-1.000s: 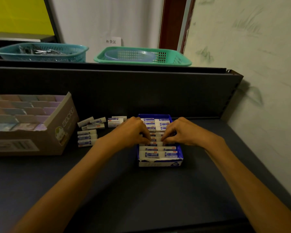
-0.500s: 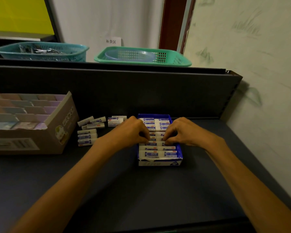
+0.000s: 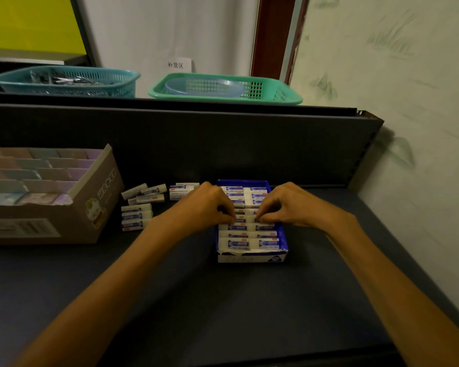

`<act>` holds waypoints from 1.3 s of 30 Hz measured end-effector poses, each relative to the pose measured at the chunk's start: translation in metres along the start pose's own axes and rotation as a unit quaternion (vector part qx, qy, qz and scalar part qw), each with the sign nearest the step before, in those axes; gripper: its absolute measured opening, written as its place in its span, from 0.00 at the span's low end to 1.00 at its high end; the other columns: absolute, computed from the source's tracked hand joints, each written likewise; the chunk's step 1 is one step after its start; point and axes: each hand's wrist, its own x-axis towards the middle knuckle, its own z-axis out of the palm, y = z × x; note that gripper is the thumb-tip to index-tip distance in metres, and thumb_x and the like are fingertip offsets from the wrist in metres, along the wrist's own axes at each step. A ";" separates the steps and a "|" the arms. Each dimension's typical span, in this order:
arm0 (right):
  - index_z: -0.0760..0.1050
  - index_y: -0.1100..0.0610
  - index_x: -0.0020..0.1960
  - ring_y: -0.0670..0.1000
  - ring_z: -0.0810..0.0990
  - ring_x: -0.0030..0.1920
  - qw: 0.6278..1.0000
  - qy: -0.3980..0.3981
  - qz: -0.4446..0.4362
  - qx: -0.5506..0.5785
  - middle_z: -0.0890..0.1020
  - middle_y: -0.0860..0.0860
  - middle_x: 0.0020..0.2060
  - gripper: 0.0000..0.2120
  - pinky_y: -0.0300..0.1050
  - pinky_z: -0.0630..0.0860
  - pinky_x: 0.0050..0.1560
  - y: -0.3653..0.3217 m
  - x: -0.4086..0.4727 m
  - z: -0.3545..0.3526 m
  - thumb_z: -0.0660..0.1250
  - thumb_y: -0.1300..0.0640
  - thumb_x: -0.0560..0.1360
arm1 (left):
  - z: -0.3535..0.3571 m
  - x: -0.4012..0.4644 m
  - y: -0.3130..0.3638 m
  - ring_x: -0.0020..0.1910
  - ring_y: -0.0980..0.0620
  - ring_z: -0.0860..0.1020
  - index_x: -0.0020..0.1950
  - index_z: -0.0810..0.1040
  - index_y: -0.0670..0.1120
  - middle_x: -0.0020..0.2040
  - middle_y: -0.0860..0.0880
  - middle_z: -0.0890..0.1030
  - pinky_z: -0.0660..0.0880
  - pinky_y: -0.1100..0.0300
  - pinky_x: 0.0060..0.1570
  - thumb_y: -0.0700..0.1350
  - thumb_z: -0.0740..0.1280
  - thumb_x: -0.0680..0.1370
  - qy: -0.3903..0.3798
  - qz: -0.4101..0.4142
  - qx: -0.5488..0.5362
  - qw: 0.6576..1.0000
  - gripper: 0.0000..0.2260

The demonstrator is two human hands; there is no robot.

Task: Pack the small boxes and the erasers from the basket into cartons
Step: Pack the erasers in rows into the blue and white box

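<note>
Both your hands sit over the blue carton (image 3: pixel 252 254), which stands on the dark table (image 3: pixel 170 300) a little right of centre. Your left hand (image 3: pixel 210 205) has its fingers curled down, tips pinching an eraser in the middle rows; your right hand (image 3: pixel 286 205) mirrors it, fingers bent, thumb and forefinger nipping the neighbouring eraser. The two sets of fingertips are close together, nearly touching. The carton holds two columns of erasers (image 3: pixel 249 243), the near rows lying flat and full. Loose erasers (image 3: pixel 137 215) lie on the table just left of the carton, beside your left wrist. Farther left is a brown carton (image 3: pixel 96 207) with pastel small boxes (image 3: pixel 24 178) inside. Two baskets (image 3: pixel 223 88) rest on the far ledge
</note>
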 end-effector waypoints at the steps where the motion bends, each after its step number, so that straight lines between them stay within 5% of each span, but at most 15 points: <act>1: 0.80 0.51 0.55 0.42 0.75 0.55 1.000 0.012 -0.003 -0.002 0.79 0.47 0.56 0.09 0.41 0.75 0.55 0.000 0.001 0.000 0.69 0.56 0.74 | 0.000 0.001 0.000 0.54 0.58 0.76 0.57 0.79 0.50 0.55 0.52 0.80 0.71 0.65 0.53 0.47 0.67 0.75 0.014 0.000 -0.003 1.000 0.10; 4: 0.79 0.52 0.55 0.44 0.75 0.57 0.999 0.027 0.002 -0.023 0.78 0.47 0.57 0.09 0.46 0.75 0.59 0.000 0.005 0.001 0.68 0.56 0.75 | 0.001 0.004 -0.001 0.54 0.57 0.77 0.57 0.79 0.49 0.55 0.51 0.80 0.74 0.59 0.57 0.45 0.67 0.76 0.033 -0.005 0.005 0.999 0.11; 16: 0.79 0.52 0.55 0.44 0.76 0.56 0.999 0.011 0.011 -0.044 0.79 0.47 0.56 0.09 0.46 0.76 0.59 0.000 0.009 0.002 0.68 0.56 0.75 | 0.004 0.009 -0.005 0.53 0.59 0.76 0.56 0.79 0.50 0.55 0.53 0.79 0.72 0.64 0.54 0.46 0.67 0.76 0.005 -0.003 0.003 1.000 0.09; 20: 0.76 0.51 0.59 0.42 0.74 0.51 0.994 0.094 -0.002 -0.046 0.77 0.47 0.55 0.12 0.43 0.75 0.55 -0.003 0.010 0.001 0.67 0.52 0.76 | -0.004 -0.001 -0.008 0.54 0.57 0.73 0.59 0.76 0.51 0.57 0.52 0.77 0.70 0.64 0.54 0.49 0.66 0.76 0.072 -0.019 0.023 0.997 0.12; 25: 0.70 0.49 0.67 0.48 0.71 0.62 0.977 0.191 -0.013 -0.094 0.75 0.47 0.61 0.19 0.43 0.64 0.64 -0.028 0.014 0.001 0.65 0.49 0.77 | -0.021 -0.022 -0.019 0.63 0.50 0.68 0.66 0.69 0.51 0.63 0.50 0.73 0.65 0.53 0.62 0.52 0.65 0.77 0.136 -0.105 0.114 0.979 0.19; 29: 0.67 0.50 0.70 0.48 0.68 0.65 0.972 0.195 -0.030 -0.127 0.73 0.47 0.65 0.21 0.41 0.59 0.65 -0.055 0.021 0.007 0.63 0.48 0.78 | -0.026 -0.045 -0.038 0.63 0.49 0.68 0.67 0.67 0.52 0.63 0.50 0.73 0.64 0.52 0.62 0.55 0.65 0.75 0.114 -0.139 0.132 0.975 0.22; 39: 0.70 0.50 0.68 0.49 0.73 0.61 0.972 0.170 -0.063 -0.149 0.76 0.49 0.61 0.20 0.44 0.62 0.64 -0.101 0.072 0.032 0.64 0.49 0.77 | -0.032 -0.096 -0.078 0.64 0.50 0.68 0.69 0.66 0.52 0.64 0.49 0.72 0.66 0.53 0.64 0.54 0.66 0.75 0.096 -0.169 0.101 0.976 0.23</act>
